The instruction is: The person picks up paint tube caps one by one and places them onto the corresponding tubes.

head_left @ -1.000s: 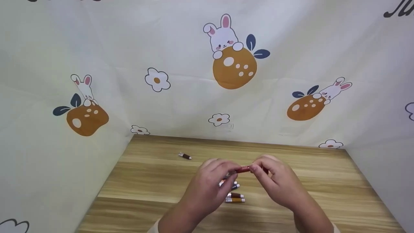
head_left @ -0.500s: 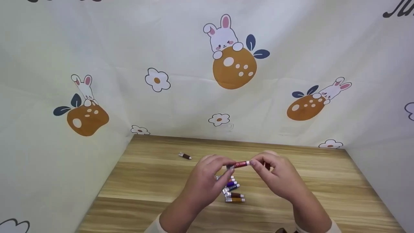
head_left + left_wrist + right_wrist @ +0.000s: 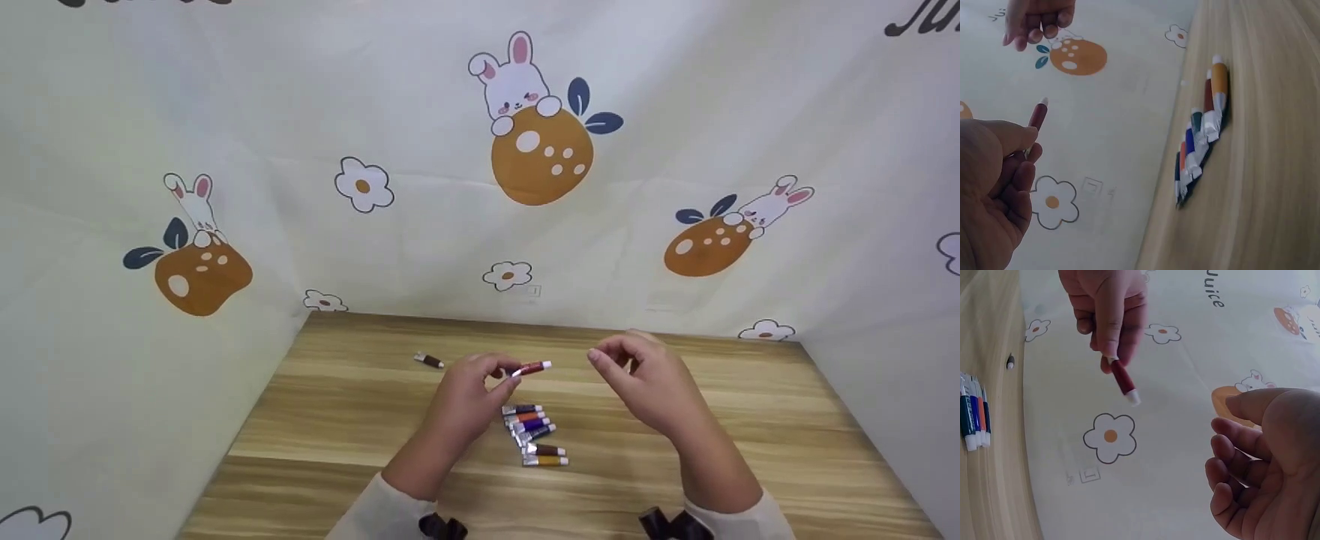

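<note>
My left hand point(image 3: 508, 375) pinches the crimped end of a small red paint tube point(image 3: 531, 367) and holds it above the wooden table point(image 3: 337, 420), white cap pointing right. The left wrist view shows the red tube point(image 3: 1037, 115) sticking up from my left hand's fingertips point(image 3: 1028, 135). My right hand point(image 3: 609, 360) hovers a short way to the right of the cap, fingers loosely curled, with nothing seen in it. In the right wrist view the red tube point(image 3: 1123, 379) hangs from my left hand point(image 3: 1107, 309), well apart from my right hand point(image 3: 1235, 461).
A row of several coloured paint tubes point(image 3: 534, 435) lies on the table below my hands. One brown tube point(image 3: 429, 361) lies alone at the back left. Cloth walls printed with rabbits point(image 3: 517, 75) close in the table at the back and both sides.
My right hand has let go of the red tube's cap end and drawn away to the right. My left hand has carried the tube left and farther back.
</note>
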A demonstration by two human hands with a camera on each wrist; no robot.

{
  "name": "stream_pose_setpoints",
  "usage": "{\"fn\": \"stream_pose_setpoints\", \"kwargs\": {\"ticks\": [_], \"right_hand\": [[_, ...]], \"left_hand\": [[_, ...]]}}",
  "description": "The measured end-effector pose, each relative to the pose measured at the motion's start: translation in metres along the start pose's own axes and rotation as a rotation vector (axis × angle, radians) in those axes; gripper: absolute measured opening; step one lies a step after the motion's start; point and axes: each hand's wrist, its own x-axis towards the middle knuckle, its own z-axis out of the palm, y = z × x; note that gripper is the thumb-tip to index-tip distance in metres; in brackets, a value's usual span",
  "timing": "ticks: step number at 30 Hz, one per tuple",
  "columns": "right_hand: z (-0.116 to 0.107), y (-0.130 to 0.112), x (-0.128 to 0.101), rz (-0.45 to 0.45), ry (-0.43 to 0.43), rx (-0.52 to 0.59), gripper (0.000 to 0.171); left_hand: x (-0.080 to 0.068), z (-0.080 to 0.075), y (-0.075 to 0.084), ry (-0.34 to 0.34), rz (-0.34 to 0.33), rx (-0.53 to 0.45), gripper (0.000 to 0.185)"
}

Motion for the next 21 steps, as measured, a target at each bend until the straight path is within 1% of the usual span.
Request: {"fn": "stream_pose_setpoints", "kwargs": {"ticks": [3, 6, 10, 13, 17, 20, 21], "right_hand": [[0.001, 0.005, 0.004, 0.010, 0.014, -0.023, 0.019], [0.003, 0.009, 0.006, 0.019, 0.019, -0.038, 0.017], [0.005, 0.014, 0.009, 0.023, 0.016, -0.052, 0.016], [0.006, 0.019, 0.012, 0.035, 0.009, -0.056, 0.016], [0.008, 0.032, 0.018, 0.061, 0.005, -0.033, 0.017], [0.010, 0.046, 0.025, 0.093, 0.010, -0.010, 0.021], [0.011, 0.051, 0.027, 0.106, 0.010, -0.007, 0.022]], "left_hand": [[0.005, 0.007, -0.013, -0.020, -0.037, 0.015, 0.011], [0.006, 0.013, -0.024, -0.044, -0.085, 0.052, 0.008], [0.007, 0.018, -0.037, -0.074, -0.151, 0.105, 0.005], [0.007, 0.021, -0.045, -0.089, -0.176, 0.124, 0.004], [0.007, 0.023, -0.053, -0.094, -0.149, 0.140, 0.003], [0.007, 0.025, -0.057, -0.102, -0.149, 0.135, 0.004], [0.007, 0.025, -0.059, -0.107, -0.162, 0.126, 0.005]]}}
